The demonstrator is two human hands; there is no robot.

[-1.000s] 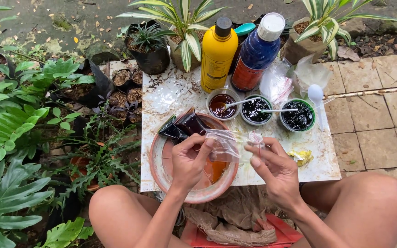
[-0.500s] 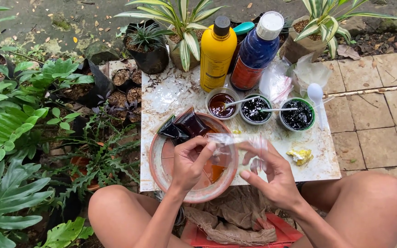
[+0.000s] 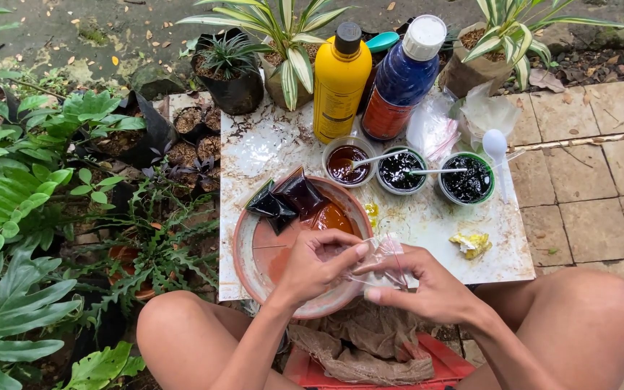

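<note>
Left hand (image 3: 317, 261) and right hand (image 3: 427, 289) both pinched on small clear plastic bag (image 3: 378, 258) just above near rim of terracotta dish (image 3: 254, 271) on counter (image 3: 435, 224); best kept taut, mouth upward.

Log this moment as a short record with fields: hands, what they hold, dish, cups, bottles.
left hand: pinches the small clear plastic bag
right hand: grips the same bag from the other side
terracotta dish: under the hands, holding orange liquid and dark filled packets
cups: brown cup and two dark cups, in a row on the marble slab
bottles: yellow bottle, blue bottle, upright behind the cups
</note>
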